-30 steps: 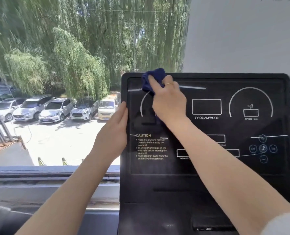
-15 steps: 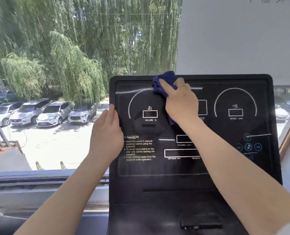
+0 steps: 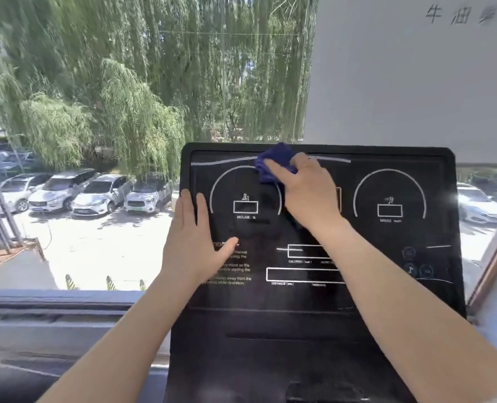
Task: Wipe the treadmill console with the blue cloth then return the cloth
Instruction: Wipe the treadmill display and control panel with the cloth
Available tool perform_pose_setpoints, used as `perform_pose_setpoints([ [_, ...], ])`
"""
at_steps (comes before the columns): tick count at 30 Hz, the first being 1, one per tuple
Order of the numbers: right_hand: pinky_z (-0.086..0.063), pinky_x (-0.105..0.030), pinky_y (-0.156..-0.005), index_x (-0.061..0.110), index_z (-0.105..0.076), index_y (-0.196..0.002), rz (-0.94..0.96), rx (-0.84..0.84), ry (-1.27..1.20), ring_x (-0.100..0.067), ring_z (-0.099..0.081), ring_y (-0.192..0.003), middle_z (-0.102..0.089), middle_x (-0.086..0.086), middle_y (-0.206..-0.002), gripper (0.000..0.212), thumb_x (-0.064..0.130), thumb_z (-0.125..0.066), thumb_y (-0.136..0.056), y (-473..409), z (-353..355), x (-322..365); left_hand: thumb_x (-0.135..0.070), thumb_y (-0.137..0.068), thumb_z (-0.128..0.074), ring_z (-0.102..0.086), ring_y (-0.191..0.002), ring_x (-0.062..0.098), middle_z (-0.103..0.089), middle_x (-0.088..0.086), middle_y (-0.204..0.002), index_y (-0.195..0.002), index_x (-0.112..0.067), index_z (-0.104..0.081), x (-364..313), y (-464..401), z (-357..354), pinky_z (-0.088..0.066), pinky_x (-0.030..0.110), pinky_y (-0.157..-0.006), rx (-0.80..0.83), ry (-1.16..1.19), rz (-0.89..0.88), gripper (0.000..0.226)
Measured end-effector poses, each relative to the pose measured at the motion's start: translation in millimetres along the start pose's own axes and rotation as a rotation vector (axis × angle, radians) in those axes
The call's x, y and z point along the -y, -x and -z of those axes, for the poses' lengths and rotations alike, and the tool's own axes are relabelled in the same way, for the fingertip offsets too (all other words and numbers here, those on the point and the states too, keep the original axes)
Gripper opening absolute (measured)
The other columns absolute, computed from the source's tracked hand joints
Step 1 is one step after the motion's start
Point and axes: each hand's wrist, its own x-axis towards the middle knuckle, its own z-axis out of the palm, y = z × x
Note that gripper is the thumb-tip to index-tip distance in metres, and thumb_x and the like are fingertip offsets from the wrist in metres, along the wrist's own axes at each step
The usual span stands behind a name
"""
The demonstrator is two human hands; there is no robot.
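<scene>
The black treadmill console (image 3: 387, 286) fills the lower right of the head view, with white dial outlines and display boxes printed on it. My right hand (image 3: 305, 193) presses the crumpled blue cloth (image 3: 273, 161) flat against the console's upper middle, near the top edge. Part of the cloth is hidden under my palm. My left hand (image 3: 195, 239) lies flat with fingers spread on the console's left edge, covering part of the caution text.
A large window (image 3: 125, 112) behind the console looks out on willow trees and parked cars. A white blind (image 3: 416, 82) hangs at the upper right. A grey window sill (image 3: 52, 309) runs along the left, below the glass.
My right hand has slid the blue cloth along the top of the console from the left corner toward the middle. My left hand has shifted slightly inward on the left edge.
</scene>
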Motion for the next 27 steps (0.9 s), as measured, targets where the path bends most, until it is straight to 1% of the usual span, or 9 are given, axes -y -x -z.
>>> perform_pose_setpoints([
  [2,-0.042,-0.039,-0.076,0.030,-0.050,-0.134,-0.306,-0.058,-0.012,-0.036,-0.047,-0.096,-0.049,-0.016,-0.116,0.054,0.006,-0.048,-0.086,-8,10,-35,-0.075,-0.076,-0.035,0.010,-0.143,0.024,0.017,0.012,-0.154,-0.146,-0.010,0.011,8,3,-2,-0.005,0.034,-0.116,0.016,-0.018,-0.025,0.105],
  [4,-0.041,-0.041,-0.081,0.030,-0.046,-0.137,-0.424,-0.070,-0.015,-0.035,-0.044,-0.100,-0.045,-0.016,-0.121,0.056,0.005,-0.044,-0.088,-8,11,-40,-0.083,-0.067,-0.024,0.009,-0.143,0.023,0.016,0.011,-0.154,-0.146,-0.010,0.009,14,6,-2,-0.004,0.034,-0.116,0.012,-0.035,-0.060,0.112],
  [8,-0.044,-0.034,-0.057,0.020,-0.064,-0.120,-0.085,-0.070,-0.028,-0.033,-0.050,-0.069,-0.056,-0.017,-0.093,0.055,0.007,-0.042,-0.071,32,-12,0,-0.083,-0.061,-0.014,0.007,-0.143,0.025,0.012,0.013,-0.155,-0.147,-0.008,0.004,15,5,-6,-0.006,0.036,-0.116,0.012,-0.044,-0.062,0.115],
  [13,-0.041,-0.031,-0.051,0.024,-0.068,-0.113,0.278,-0.019,0.031,-0.028,-0.048,-0.058,-0.059,-0.014,-0.084,0.054,0.006,-0.044,-0.069,49,-13,-10,-0.081,-0.066,-0.019,0.003,-0.143,0.025,0.009,0.013,-0.155,-0.147,-0.007,0.002,14,5,-10,-0.007,0.035,-0.116,-0.012,-0.032,-0.040,0.112],
  [16,-0.045,-0.035,-0.056,0.023,-0.065,-0.118,0.025,-0.057,0.019,-0.034,-0.050,-0.066,-0.058,-0.018,-0.092,0.058,-0.001,-0.057,-0.066,25,-2,-23,-0.080,-0.067,-0.017,0.004,-0.143,0.023,0.010,0.011,-0.155,-0.146,-0.006,0.003,16,5,-8,-0.006,0.034,-0.117,-0.012,-0.026,-0.055,0.111],
  [18,-0.041,-0.037,-0.062,0.021,-0.058,-0.128,-0.224,-0.055,-0.018,-0.037,-0.048,-0.076,-0.055,-0.021,-0.103,0.062,-0.002,-0.053,-0.071,16,-3,-11,-0.075,-0.073,-0.024,0.004,-0.143,0.021,0.010,0.010,-0.155,-0.147,-0.007,0.004,18,6,-6,-0.004,0.032,-0.116,-0.011,-0.004,-0.076,0.103],
  [20,-0.038,-0.035,-0.062,0.017,-0.056,-0.130,-0.290,-0.089,-0.008,-0.035,-0.048,-0.074,-0.055,-0.022,-0.102,0.063,0.001,-0.050,-0.069,16,-13,16,-0.057,-0.087,-0.036,0.006,-0.143,0.019,0.011,0.007,-0.155,-0.147,-0.009,0.005,22,5,-3,-0.001,0.029,-0.115,-0.008,0.066,-0.096,0.088],
  [23,-0.042,-0.032,-0.057,0.019,-0.063,-0.120,-0.058,-0.098,-0.037,-0.031,-0.049,-0.066,-0.059,-0.016,-0.092,0.059,0.009,-0.052,-0.063,31,-26,63,-0.038,-0.088,-0.030,0.006,-0.143,0.015,0.009,0.005,-0.156,-0.147,-0.010,0.002,27,5,1,0.003,0.021,-0.112,0.010,0.223,-0.121,0.073],
  [27,-0.032,-0.030,-0.055,0.027,-0.063,-0.120,0.300,0.020,0.030,-0.028,-0.049,-0.067,-0.059,-0.010,-0.093,0.059,0.015,-0.058,-0.062,67,-32,74,-0.018,-0.077,-0.028,-0.008,-0.143,0.020,-0.009,0.012,-0.155,-0.145,-0.003,-0.011,32,24,-8,0.003,0.010,-0.108,-0.032,0.381,-0.074,0.072],
])
